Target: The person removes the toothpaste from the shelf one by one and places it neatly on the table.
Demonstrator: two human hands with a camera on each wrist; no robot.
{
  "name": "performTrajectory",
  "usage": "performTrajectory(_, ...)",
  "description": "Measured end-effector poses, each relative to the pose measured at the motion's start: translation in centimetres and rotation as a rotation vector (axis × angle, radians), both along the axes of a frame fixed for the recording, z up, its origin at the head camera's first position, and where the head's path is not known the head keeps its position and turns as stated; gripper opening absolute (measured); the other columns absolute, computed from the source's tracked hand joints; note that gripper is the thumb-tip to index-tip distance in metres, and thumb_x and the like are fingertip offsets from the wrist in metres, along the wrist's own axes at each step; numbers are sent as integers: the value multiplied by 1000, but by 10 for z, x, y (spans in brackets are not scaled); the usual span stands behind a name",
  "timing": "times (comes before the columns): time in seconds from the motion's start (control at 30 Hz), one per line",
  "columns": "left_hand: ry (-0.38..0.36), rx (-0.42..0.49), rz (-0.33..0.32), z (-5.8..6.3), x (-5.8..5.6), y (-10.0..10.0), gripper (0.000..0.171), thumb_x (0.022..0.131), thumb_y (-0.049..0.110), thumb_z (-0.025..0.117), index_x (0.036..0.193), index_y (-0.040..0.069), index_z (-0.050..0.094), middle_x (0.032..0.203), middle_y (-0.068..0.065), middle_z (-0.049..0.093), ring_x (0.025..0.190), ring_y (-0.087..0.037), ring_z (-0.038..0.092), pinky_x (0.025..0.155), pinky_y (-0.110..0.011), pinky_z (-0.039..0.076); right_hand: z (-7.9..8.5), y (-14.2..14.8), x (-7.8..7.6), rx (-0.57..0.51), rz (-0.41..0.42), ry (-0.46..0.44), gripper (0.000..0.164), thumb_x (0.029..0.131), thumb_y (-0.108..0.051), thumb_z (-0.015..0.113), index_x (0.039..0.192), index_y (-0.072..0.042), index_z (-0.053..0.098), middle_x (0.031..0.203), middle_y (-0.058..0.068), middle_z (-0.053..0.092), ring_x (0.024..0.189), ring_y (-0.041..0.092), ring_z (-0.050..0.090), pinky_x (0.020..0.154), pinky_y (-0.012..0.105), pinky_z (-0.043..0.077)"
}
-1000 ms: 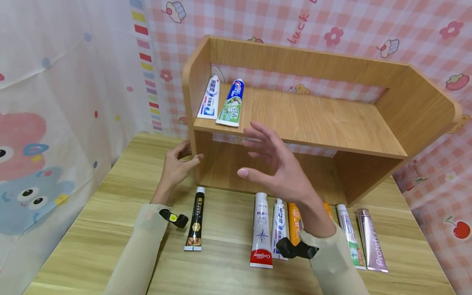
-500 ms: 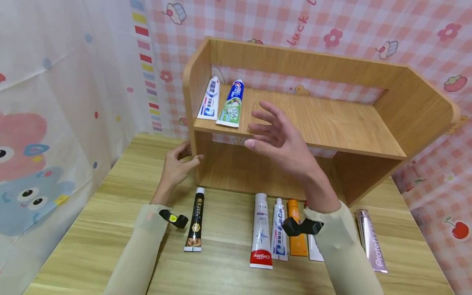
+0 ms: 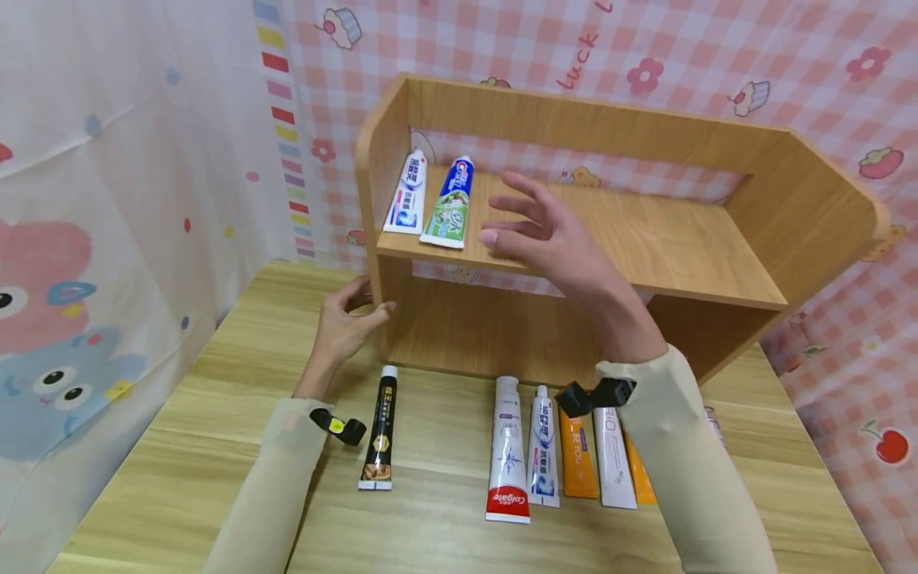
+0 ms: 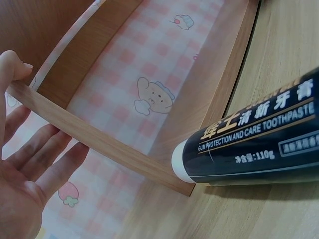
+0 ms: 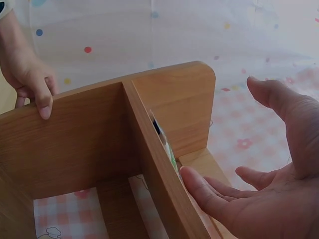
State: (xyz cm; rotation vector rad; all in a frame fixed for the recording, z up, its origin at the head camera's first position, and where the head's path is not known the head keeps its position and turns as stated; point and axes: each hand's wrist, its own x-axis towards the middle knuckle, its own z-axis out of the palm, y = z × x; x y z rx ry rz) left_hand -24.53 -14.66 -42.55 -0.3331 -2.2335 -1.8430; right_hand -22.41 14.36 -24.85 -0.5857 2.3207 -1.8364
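At the left end of the wooden shelf [image 3: 645, 231], my left hand [image 3: 347, 323] holds the side panel. In the left wrist view the thumb is on one face of the panel [image 4: 99, 137] and the fingers on the other. My right hand [image 3: 552, 235], its fingers loosely spread and holding nothing, hovers by the upper board. Just left of it lies a blue-and-green toothpaste tube [image 3: 452, 203], beside a white toothpaste tube [image 3: 407, 199] against the left panel. A black toothpaste tube [image 3: 381, 430] with a white cap lies on the table near my left wrist.
On the table [image 3: 445, 510] before the shelf lie a white-and-red Colgate tube [image 3: 508, 454], a smaller white-and-blue tube [image 3: 544, 446], an orange tube [image 3: 578, 454] and a white tube [image 3: 615, 462]. My right sleeve partly hides others. A checked cloth [image 3: 516, 40] hangs behind.
My right hand has risen from in front of the shelf's lower opening to the upper board, its forearm shifting over the right-hand tubes. The left hand has stayed on the side panel.
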Motion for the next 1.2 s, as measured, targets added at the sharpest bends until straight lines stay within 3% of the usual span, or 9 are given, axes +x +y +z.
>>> performTrajectory(0.17,-14,-2,-2,0,0,0,54,87,6,73,139,0,61,126,-27,69,110,-30,65,91,-31,58,7,-2,-12,8,-6,-78,78,95,-24,74,160,-29,31,161,9,41,133,27,58,104,44,57)
performTrajectory(0.4,-16,-2,6,-1,0,-1,54,87,6,74,139,0,61,126,-27,69,109,-29,65,97,-45,58,12,-8,-27,79,-50,-141,83,92,-29,77,161,-26,30,161,10,41,130,24,60,103,39,58)
performTrajectory(0.57,-9,1,1,-1,0,0,54,87,5,73,140,-2,60,128,-28,67,112,-35,64,101,-56,54,16,-12,-41,96,-70,-211,86,93,-26,76,163,-25,26,162,12,39,129,26,62,98,36,60)
performTrajectory(0.77,-16,-11,4,-1,0,1,54,88,6,73,140,-1,60,127,-27,68,113,-37,64,99,-51,56,22,-19,-56,114,-84,-270,84,91,-30,78,161,-27,31,158,10,43,125,24,63,96,34,61)
performTrajectory(0.97,-8,-18,2,1,-1,1,53,87,5,73,139,-1,61,126,-27,69,112,-35,65,95,-37,58,24,-28,-69,131,-143,-333,88,89,-29,80,161,-24,29,143,9,59,121,20,65,94,32,61)
performTrajectory(1.1,-6,-7,7,1,-1,0,53,87,5,73,138,-1,61,126,-27,69,107,-27,65,99,-47,56,26,-38,-78,182,-209,-354,98,87,-28,83,163,-20,22,135,9,62,114,19,67,90,29,62)
performTrajectory(1.2,8,-5,0,0,-1,0,53,87,4,73,137,-3,61,125,-28,69,105,-23,65,101,-55,54,27,-44,-81,259,-252,-345,100,84,-29,85,163,-19,24,135,7,60,96,15,69,83,27,63)
